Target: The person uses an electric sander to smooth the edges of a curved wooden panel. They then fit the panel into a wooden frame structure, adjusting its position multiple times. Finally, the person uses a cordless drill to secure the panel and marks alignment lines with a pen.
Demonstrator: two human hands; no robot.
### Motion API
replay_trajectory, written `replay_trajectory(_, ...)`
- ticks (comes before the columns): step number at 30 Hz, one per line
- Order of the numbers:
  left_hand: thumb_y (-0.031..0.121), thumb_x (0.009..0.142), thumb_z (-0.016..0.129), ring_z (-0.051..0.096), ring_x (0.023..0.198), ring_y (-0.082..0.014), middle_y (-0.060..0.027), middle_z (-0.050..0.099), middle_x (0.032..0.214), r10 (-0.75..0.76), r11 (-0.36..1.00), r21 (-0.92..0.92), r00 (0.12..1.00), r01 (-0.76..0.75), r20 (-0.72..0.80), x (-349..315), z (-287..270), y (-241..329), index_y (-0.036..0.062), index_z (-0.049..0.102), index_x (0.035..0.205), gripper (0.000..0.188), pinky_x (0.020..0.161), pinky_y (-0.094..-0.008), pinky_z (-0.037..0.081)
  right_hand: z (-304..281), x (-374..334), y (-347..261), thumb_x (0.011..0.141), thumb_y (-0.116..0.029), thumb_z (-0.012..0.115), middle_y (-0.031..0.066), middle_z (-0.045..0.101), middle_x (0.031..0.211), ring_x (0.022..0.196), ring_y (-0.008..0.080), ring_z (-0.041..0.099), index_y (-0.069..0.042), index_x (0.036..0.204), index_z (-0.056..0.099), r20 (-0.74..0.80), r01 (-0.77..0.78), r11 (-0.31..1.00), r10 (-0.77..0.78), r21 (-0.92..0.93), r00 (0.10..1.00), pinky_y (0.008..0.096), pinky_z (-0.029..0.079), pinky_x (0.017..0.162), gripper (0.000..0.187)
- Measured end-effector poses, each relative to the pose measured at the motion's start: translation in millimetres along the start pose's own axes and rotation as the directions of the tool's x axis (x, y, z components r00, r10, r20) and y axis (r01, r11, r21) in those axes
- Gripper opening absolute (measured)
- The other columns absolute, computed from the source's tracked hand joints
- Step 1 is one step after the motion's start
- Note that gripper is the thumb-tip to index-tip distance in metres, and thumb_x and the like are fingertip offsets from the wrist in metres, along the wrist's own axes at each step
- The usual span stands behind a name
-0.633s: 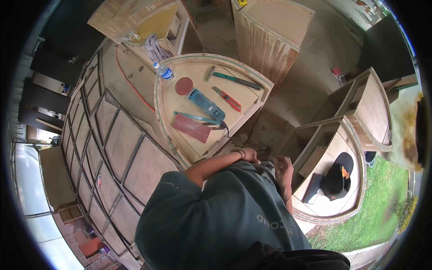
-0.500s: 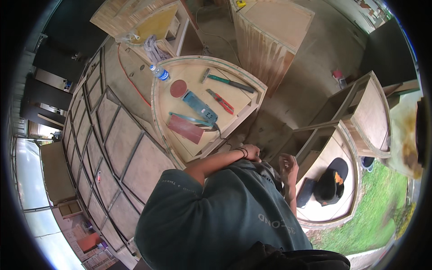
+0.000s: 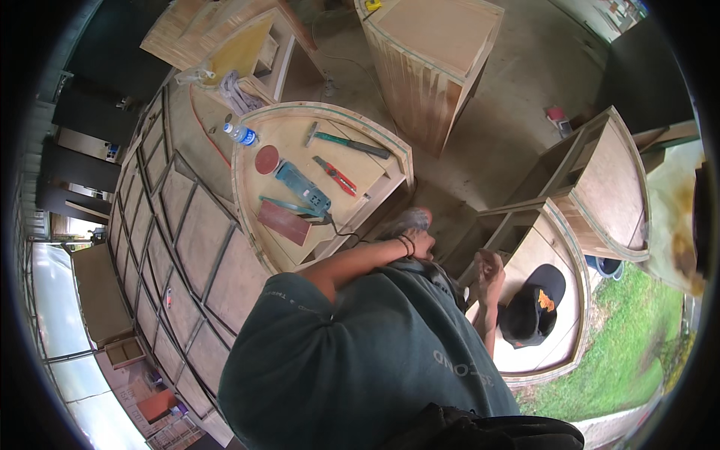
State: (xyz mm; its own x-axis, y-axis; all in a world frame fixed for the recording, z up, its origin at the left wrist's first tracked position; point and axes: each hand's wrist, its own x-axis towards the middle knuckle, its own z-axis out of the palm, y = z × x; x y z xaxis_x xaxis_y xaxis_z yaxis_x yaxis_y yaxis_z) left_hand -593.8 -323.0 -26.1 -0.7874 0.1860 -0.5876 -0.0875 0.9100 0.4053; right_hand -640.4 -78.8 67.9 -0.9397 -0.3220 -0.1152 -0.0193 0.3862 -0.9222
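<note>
My left hand (image 3: 422, 244), with dark bands on its wrist, is bent in front of my waist. Its fingers curl inward and are partly hidden against dark cloth (image 3: 435, 274). A short distance to the right is my right hand (image 3: 490, 268), raised with its fingers bent in; what they hold, if anything, does not show. Beside the right forearm, a black cap (image 3: 534, 307) with an orange emblem rests on a curved wooden cabinet (image 3: 566, 352). Just beyond the left hand, a blurred grey and reddish shape (image 3: 411, 220) appears, too smeared to name.
A curved wooden unit (image 3: 360, 120) ahead carries a blue sander (image 3: 302, 186), sanding disc (image 3: 267, 160), reddish sandpaper sheet (image 3: 283, 224), red utility knife (image 3: 334, 177), hammer (image 3: 346, 141) and water bottle (image 3: 241, 134). A dark metal frame (image 3: 176, 232) spans the left. More cabinets (image 3: 427, 45) stand behind.
The view has shifted, so the bench and cabinets sit further left. A blurred shape now shows beyond my left hand. The dark flat item beside the cap is no longer visible. Both hands stay near my waist.
</note>
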Motion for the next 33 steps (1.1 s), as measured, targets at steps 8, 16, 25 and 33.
replay_trajectory(8,0.043,0.081,0.070,0.068,0.093,-0.0347,-0.0149,0.072,0.096,0.019,0.989,-0.136,0.972,-0.053,-0.235,36,-52,-1,0.0127,0.071,0.103,0.037,0.083,-0.0472,0.053,-3,33,-12,0.097,-0.024,0.066,0.0078,0.067,0.100,0.094,0.0178,0.065,-0.003,0.109,0.067,0.071,-0.063,0.998,0.065,-0.031,0.995,0.0326,0.053,0.083,0.024)
replay_trajectory(16,0.029,0.081,0.071,0.067,0.095,-0.0296,-0.0086,0.071,0.092,0.030,0.916,-0.365,0.935,-0.167,-0.353,103,-126,-31,0.0108,0.069,0.108,0.033,0.081,-0.0425,0.053,-17,133,5,0.094,-0.012,0.063,0.0144,0.067,0.100,0.091,0.0273,0.070,0.000,0.106,0.067,0.057,-0.066,0.993,0.071,-0.095,0.996,0.0368,0.057,0.079,0.018)
replay_trajectory(25,0.018,0.083,0.068,0.070,0.086,-0.0321,-0.0139,0.072,0.090,-0.057,0.766,-0.561,0.836,-0.313,-0.545,167,-255,-57,0.0097,0.070,0.104,0.023,0.075,-0.0420,0.055,-15,324,-92,0.093,-0.016,0.065,0.0154,0.069,0.100,0.089,0.0266,0.070,-0.002,0.107,0.068,0.164,0.088,0.943,-0.036,-0.321,0.986,0.0360,0.057,0.076,0.020)
replay_trajectory(33,0.028,0.090,0.069,0.066,0.077,-0.0285,-0.0112,0.068,0.084,-0.244,0.758,-0.601,0.744,-0.253,-0.622,172,-338,-87,0.0054,0.068,0.104,0.027,0.070,-0.0390,0.052,-3,421,-124,0.093,-0.013,0.065,0.0129,0.068,0.099,0.088,0.0235,0.069,-0.001,0.106,0.066,0.200,0.137,0.965,-0.092,-0.225,0.975,0.0336,0.055,0.078,0.018)
